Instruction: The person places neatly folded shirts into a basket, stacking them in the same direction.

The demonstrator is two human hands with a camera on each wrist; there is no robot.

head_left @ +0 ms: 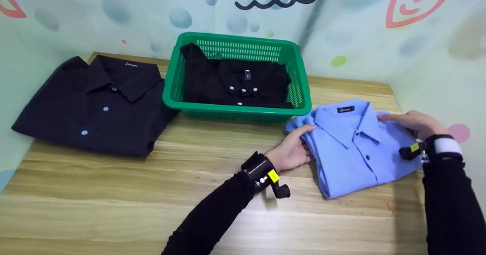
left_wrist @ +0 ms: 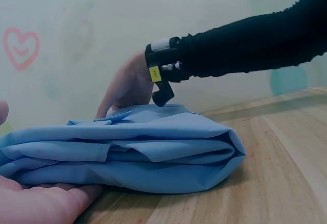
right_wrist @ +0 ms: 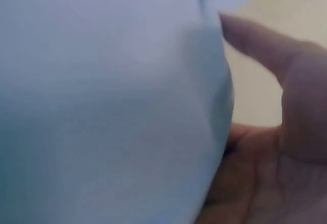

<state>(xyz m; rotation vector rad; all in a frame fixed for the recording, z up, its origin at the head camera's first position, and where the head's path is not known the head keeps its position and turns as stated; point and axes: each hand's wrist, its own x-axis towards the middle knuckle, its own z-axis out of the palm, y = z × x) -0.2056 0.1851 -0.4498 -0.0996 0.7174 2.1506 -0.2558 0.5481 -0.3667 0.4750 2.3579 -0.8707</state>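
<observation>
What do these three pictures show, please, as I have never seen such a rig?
There is no machine: a person's bare left hand and right hand do the work. One picture comes from a camera worn on the head, the other two from small cameras on the wrists; the right one is blurred. On the table are a dark shirt, a basket with a second dark shirt inside, and a folded blue shirt. The left hand holds one side of the blue shirt, its fingers underneath; the right hand holds the other.

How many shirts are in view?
3: one dark shirt left of the green basket, one black shirt inside it, one blue shirt to its right. More could be hidden underneath.
</observation>
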